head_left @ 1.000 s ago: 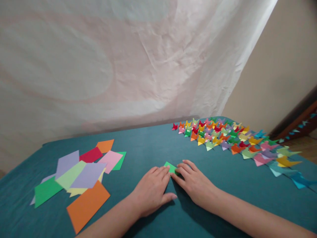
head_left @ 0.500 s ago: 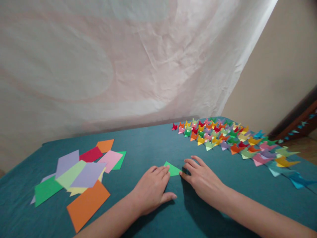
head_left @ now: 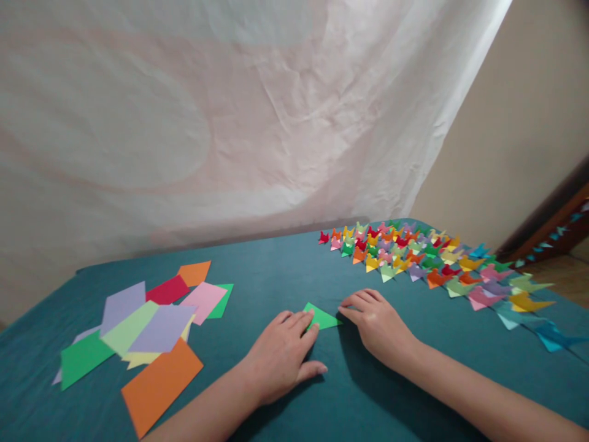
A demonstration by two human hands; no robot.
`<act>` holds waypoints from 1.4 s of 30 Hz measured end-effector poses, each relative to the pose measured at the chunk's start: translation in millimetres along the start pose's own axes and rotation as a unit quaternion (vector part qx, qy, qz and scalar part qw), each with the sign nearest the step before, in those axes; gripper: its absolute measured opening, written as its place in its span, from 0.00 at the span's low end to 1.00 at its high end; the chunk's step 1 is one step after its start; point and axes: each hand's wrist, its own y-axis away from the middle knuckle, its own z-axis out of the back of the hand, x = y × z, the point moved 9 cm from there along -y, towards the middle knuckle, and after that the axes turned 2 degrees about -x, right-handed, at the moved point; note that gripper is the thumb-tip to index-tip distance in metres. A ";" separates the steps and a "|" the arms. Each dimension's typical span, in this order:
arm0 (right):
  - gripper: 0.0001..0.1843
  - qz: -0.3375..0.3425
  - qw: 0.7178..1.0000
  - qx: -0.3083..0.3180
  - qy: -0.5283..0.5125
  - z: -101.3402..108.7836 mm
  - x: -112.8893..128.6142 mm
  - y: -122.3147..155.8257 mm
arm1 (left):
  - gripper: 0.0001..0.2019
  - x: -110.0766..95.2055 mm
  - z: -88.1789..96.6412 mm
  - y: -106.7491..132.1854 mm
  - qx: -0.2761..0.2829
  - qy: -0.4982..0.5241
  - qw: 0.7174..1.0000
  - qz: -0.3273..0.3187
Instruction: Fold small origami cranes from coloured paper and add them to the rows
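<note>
Hanging behind everything, a creased white sheet (head_left: 184,123) fills the upper view. Below it spreads the table (head_left: 276,270), covered in teal cloth. Rows of small folded paper birds (head_left: 414,258) in many colours stand along its far right side, well apart from my hands. On the left lies a loose pile of flat paper sheets (head_left: 147,319), with an orange sheet (head_left: 161,383) nearest to me.

I keep my left hand (head_left: 280,356) flat on the cloth, palm down, fingers stretched out side by side and thumb spread to the right; it grips nothing. Its fingertips rest on the near left edge of the green paper triangle (head_left: 324,318). My right hand (head_left: 380,325) sits palm down with fingers loosely curled, holding nothing, its fingertips just beside the triangle's right tip; whether they touch it I cannot tell. That triangle lies flat on the cloth between my two hands, just beyond my left fingertips.
</note>
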 end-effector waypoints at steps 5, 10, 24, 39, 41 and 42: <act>0.16 0.068 0.996 -0.015 -0.063 -7.6 23.2 3.8 | 0.29 -1.9 1.6 0.2 -0.002 -0.001 1.000 -0.001; 0.13 0.091 0.995 -0.020 -0.041 -12.1 33.6 5.5 | 0.29 -3.1 2.5 -0.5 -0.006 -0.001 1.000 0.002; 0.09 0.104 0.994 0.009 0.015 -12.9 39.5 -1.1 | 0.20 4.5 11.8 0.8 0.017 -0.023 0.999 0.040; 0.09 0.103 0.994 0.023 0.012 -13.7 37.6 -2.2 | 0.18 8.3 16.2 14.6 0.079 -0.047 0.994 0.062; 0.09 0.099 0.995 0.024 0.015 -13.4 35.6 -1.8 | 0.18 9.4 16.1 14.5 0.081 -0.041 0.994 0.062; 0.08 0.098 0.995 0.023 0.018 -13.0 34.2 -1.5 | 0.18 9.8 16.0 14.4 0.082 -0.038 0.994 0.062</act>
